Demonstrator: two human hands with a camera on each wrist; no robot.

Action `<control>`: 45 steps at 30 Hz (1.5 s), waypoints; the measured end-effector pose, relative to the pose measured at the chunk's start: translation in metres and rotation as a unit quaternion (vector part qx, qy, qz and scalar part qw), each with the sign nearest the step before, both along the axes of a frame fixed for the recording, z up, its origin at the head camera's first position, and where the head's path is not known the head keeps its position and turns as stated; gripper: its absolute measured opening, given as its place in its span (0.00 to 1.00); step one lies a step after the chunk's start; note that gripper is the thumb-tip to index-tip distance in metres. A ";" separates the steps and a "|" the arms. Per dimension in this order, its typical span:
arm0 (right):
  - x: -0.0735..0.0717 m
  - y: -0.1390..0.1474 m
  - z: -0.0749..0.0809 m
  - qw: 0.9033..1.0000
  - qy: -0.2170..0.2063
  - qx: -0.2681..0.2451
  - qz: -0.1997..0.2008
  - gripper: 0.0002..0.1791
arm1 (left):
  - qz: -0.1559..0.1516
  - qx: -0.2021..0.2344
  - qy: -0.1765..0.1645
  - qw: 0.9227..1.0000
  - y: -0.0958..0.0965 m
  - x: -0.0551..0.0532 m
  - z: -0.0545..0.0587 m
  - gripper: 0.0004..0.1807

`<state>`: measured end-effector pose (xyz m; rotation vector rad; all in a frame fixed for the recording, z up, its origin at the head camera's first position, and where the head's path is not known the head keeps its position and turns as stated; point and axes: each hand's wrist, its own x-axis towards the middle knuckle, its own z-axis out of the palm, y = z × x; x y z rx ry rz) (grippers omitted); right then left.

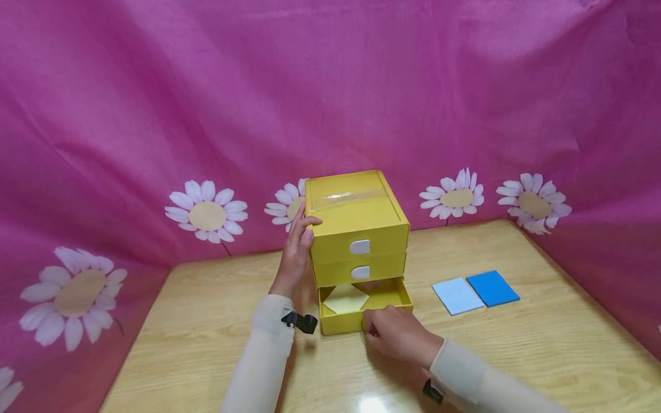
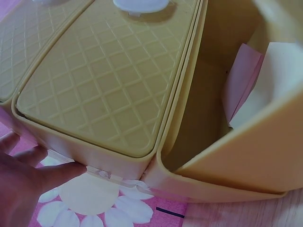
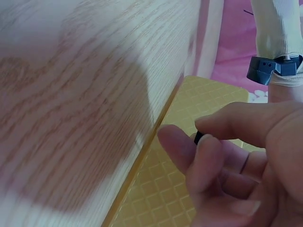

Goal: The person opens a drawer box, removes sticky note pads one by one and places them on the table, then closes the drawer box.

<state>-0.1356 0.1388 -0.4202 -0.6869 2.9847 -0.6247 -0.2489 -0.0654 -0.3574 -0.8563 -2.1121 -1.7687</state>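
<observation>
A yellow three-drawer box [image 1: 356, 215] stands on the table, its bottom drawer [image 1: 341, 324] pulled out. Inside the drawer lie a pale yellow paper square [image 1: 345, 298] and a pink paper piece [image 2: 242, 78], the latter plainest in the left wrist view. My left hand [image 1: 296, 252] rests against the box's left side, fingers extended, one fingertip over the top edge. At the drawer front, my right hand [image 1: 397, 332] has its fingers curled. The right wrist view has its thumb and finger pinching a small black pull [image 3: 198, 137], mostly hidden by the fingers.
A light blue paper square [image 1: 457, 296] and a darker blue one [image 1: 493, 288] lie side by side on the wooden table [image 1: 206, 338], right of the box. Behind and at both sides hangs a pink cloth [image 1: 330, 86] printed with white flowers.
</observation>
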 end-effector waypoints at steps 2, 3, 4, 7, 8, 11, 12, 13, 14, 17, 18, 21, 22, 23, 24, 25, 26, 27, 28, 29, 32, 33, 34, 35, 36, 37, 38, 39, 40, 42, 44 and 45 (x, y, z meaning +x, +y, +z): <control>0.002 0.000 0.000 1.000 -0.002 0.000 0.004 0.11 | 0.001 0.000 -0.002 1.000 0.000 0.000 -0.001 0.18; 0.003 0.000 -0.001 1.000 -0.003 0.000 0.006 0.11 | 0.001 -0.001 -0.003 1.000 0.000 0.001 -0.002 0.18; 0.004 0.000 -0.001 1.000 -0.002 0.000 0.009 0.11 | 0.001 -0.002 -0.003 1.000 0.000 0.002 -0.002 0.18; 0.007 0.000 -0.002 1.000 0.007 -0.001 0.010 0.11 | -0.001 -0.004 -0.006 1.000 0.000 0.002 -0.001 0.18; 0.007 0.000 -0.002 1.000 0.009 0.000 0.010 0.11 | -0.001 -0.005 -0.008 1.000 0.000 0.003 -0.001 0.18; 0.008 0.000 -0.001 1.000 0.009 0.001 0.009 0.11 | 0.001 -0.008 -0.011 1.000 0.000 0.003 0.001 0.18; 0.008 0.000 -0.001 1.000 0.006 0.001 0.010 0.11 | 0.002 -0.009 -0.012 1.000 0.000 0.002 0.002 0.18; 0.008 0.000 0.000 1.000 0.006 0.002 0.011 0.11 | 0.004 -0.008 -0.013 1.000 0.000 0.002 0.002 0.18; 0.008 0.000 0.001 1.000 0.006 0.003 0.012 0.11 | 0.005 -0.008 -0.013 1.000 0.000 0.001 0.002 0.18; 0.008 0.000 0.003 1.000 0.018 0.005 0.011 0.12 | 0.003 -0.004 -0.012 1.000 0.001 -0.002 0.004 0.18; 0.008 0.001 0.003 1.000 0.023 0.005 0.012 0.12 | 0.003 -0.003 -0.012 1.000 0.001 -0.002 0.004 0.18; 0.010 0.000 0.003 0.999 0.033 0.005 0.016 0.13 | 0.002 -0.002 -0.009 1.000 0.001 -0.002 0.004 0.18; 0.011 0.000 0.003 0.999 0.031 0.005 0.019 0.12 | 0.002 -0.001 -0.008 1.000 0.001 -0.002 0.003 0.18; 0.012 0.000 0.002 0.999 0.031 0.006 0.021 0.12 | 0.002 -0.002 -0.006 1.000 0.000 -0.001 0.003 0.18; 0.013 -0.001 0.002 0.999 0.031 0.008 0.022 0.12 | 0.002 -0.001 -0.005 1.000 0.000 -0.001 0.002 0.18; 0.014 -0.001 0.002 0.999 0.033 0.010 0.022 0.12 | 0.002 0.000 -0.004 1.000 0.000 -0.001 0.002 0.18; 0.014 -0.001 0.001 0.999 0.033 0.012 0.021 0.12 | 0.001 0.000 -0.004 1.000 0.000 0.000 0.002 0.18; 0.015 -0.002 0.001 0.999 0.033 0.013 0.020 0.12 | 0.000 0.001 -0.003 1.000 0.000 0.000 0.002 0.18; 0.016 -0.002 0.001 0.999 0.034 0.013 0.019 0.12 | -0.001 0.003 -0.003 1.000 0.000 0.000 0.002 0.18; 0.017 -0.002 0.000 0.999 0.034 0.013 0.018 0.12 | -0.002 0.004 -0.003 1.000 0.000 0.000 0.001 0.18; 0.019 -0.002 0.001 0.999 0.027 0.010 0.016 0.13 | -0.007 0.008 -0.004 1.000 0.001 0.000 0.002 0.18; 0.019 -0.001 0.001 1.000 0.025 0.008 0.016 0.13 | -0.007 0.009 -0.005 1.000 0.001 0.000 0.002 0.18; 0.020 -0.001 0.001 1.000 0.024 0.007 0.016 0.13 | -0.008 0.009 -0.005 1.000 0.001 0.000 0.002 0.18; 0.020 -0.001 0.002 1.000 0.022 0.006 0.017 0.13 | -0.009 0.009 -0.005 1.000 0.001 0.000 0.002 0.18; 0.021 -0.001 0.002 1.000 0.021 0.005 0.017 0.14 | -0.010 0.010 -0.005 1.000 0.001 0.000 0.002 0.18; 0.022 -0.001 0.002 1.000 0.021 0.004 0.018 0.14 | -0.010 0.010 -0.005 1.000 0.001 0.000 0.002 0.18; 0.022 -0.001 0.003 1.000 0.021 0.003 0.018 0.14 | -0.009 0.009 -0.004 1.000 0.001 -0.001 0.002 0.18; 0.023 -0.001 0.003 1.000 0.020 0.001 0.019 0.14 | -0.009 0.009 -0.003 1.000 0.001 -0.001 0.002 0.18; 0.023 -0.001 0.003 1.000 0.018 0.000 0.019 0.13 | -0.009 0.008 -0.002 1.000 0.001 -0.001 0.002 0.18; 0.024 -0.001 0.004 1.000 0.019 -0.001 0.020 0.13 | -0.007 0.005 -0.001 1.000 0.001 0.000 0.002 0.19; 0.025 -0.001 0.004 0.999 0.023 -0.001 0.023 0.13 | -0.006 0.003 -0.001 1.000 0.000 0.000 0.002 0.19; 0.026 -0.001 0.004 0.999 0.025 0.001 0.024 0.13 | -0.006 0.003 -0.001 1.000 0.000 0.000 0.003 0.19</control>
